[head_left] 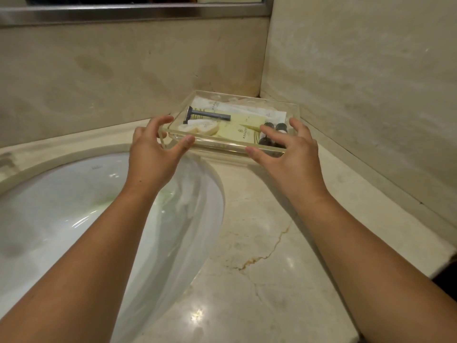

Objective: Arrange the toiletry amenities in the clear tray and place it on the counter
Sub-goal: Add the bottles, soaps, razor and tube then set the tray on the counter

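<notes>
The clear tray sits in the back corner of the marble counter, against both walls. Inside lie a dark razor, white wrapped round items, pale yellow boxes, white sachets and small dark bottles. My left hand grips the tray's front left corner, thumb on the front wall and fingers over the left wall. My right hand grips the front right corner, thumb on the front wall, fingers spread over the bottles and right wall.
A white oval sink basin is sunk into the counter at the left, just below the tray. Beige marble walls close the corner behind and to the right. A metal mirror frame runs along the top.
</notes>
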A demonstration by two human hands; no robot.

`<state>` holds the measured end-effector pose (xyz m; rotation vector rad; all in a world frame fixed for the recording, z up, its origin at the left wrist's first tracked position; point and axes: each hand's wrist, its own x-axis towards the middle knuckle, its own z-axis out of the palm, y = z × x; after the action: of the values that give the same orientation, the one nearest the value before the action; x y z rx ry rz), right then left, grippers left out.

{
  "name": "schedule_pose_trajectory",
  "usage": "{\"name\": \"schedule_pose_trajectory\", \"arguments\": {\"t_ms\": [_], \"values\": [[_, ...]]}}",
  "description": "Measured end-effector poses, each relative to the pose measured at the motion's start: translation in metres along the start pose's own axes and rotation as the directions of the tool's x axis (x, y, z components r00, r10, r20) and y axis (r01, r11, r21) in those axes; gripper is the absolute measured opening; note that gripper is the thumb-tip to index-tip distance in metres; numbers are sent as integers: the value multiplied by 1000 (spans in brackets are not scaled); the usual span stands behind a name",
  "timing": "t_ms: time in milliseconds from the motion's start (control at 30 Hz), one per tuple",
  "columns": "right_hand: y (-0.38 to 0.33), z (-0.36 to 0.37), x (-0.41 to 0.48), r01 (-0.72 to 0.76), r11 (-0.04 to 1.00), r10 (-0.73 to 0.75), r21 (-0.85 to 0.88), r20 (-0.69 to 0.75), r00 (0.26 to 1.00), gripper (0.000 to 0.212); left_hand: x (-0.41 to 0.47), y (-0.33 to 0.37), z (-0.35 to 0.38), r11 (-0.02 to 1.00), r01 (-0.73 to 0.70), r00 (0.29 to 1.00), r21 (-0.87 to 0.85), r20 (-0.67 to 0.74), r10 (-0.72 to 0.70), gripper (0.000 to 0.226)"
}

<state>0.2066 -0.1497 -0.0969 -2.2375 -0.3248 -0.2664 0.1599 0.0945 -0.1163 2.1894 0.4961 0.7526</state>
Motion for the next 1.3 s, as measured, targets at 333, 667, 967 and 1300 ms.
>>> {"name": "schedule_pose_trajectory", "arguments": {"t_ms": [333,667,967,1300], "values": [[-26,-27,-63,-55,998,56,-32,34,998,70,-9,5,-14,998,-26,999,64,29,24,47],[-24,-42,-61,-254,916,184,312,238,954,66,-29,13,-27,988,-46,999,150,-15,49,37],[-7,-35,-22,-284,912,223,294,226,948,57,-55,24,-26,999,10,1000,31,22,-11,33],[4,-26,26,-272,891,208,364,205,956,38,-48,36,-2,1000,14,999,-14,32,-14,39]]}}
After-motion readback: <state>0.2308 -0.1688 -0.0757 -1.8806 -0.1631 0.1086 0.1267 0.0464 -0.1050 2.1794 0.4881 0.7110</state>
